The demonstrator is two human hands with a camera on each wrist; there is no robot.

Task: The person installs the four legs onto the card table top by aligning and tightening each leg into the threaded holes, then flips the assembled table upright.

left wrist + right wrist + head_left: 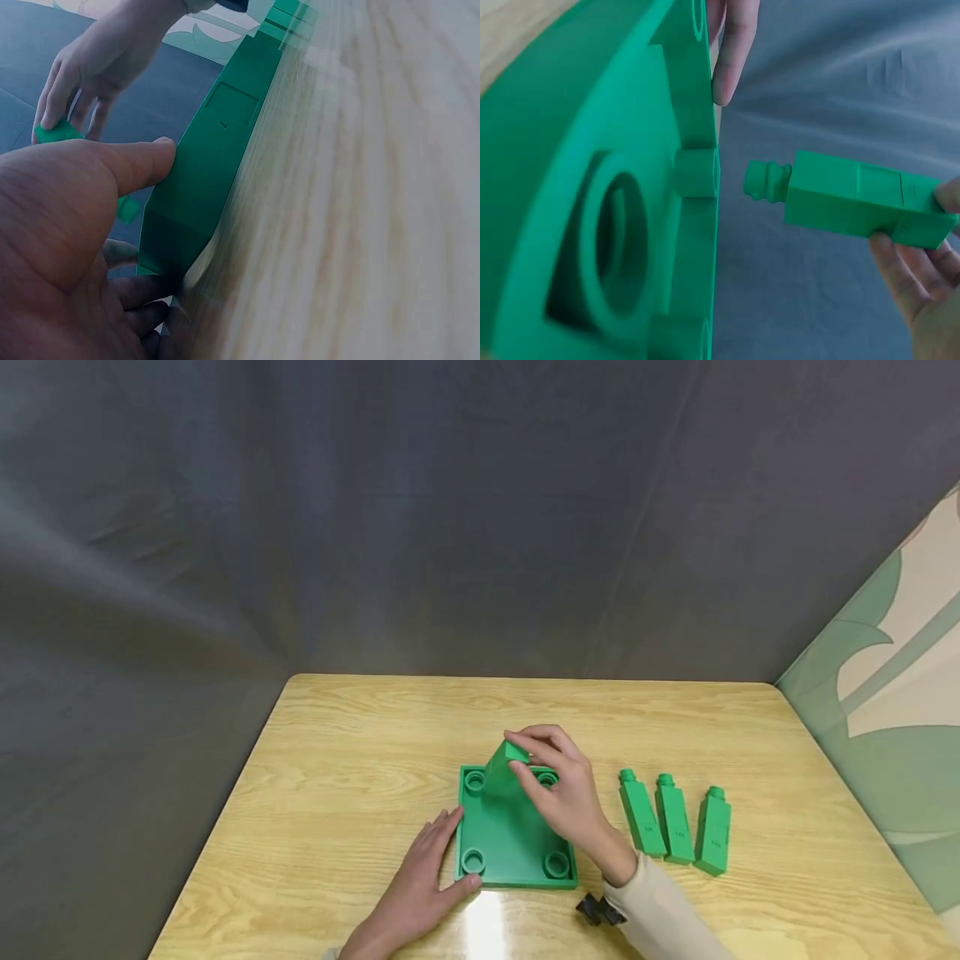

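Note:
A square green board [513,860] with a raised rim and a round socket in each corner lies on the table. My left hand [420,889] holds its near left corner, thumb at the front edge, fingers along the left side. Above the board's far part, my right hand [570,793] pinches a green table leg [840,191] by its plain end. The leg's threaded tip points toward the board, with a gap between them in the right wrist view. In the left wrist view, the board's side wall [199,172] shows beside my left thumb.
Three more green legs with threaded tips lie in a row to the right of the board: a left one [641,818], a middle one [674,822] and a right one [713,833]. A dark curtain [480,527] hangs behind the wooden table [337,760].

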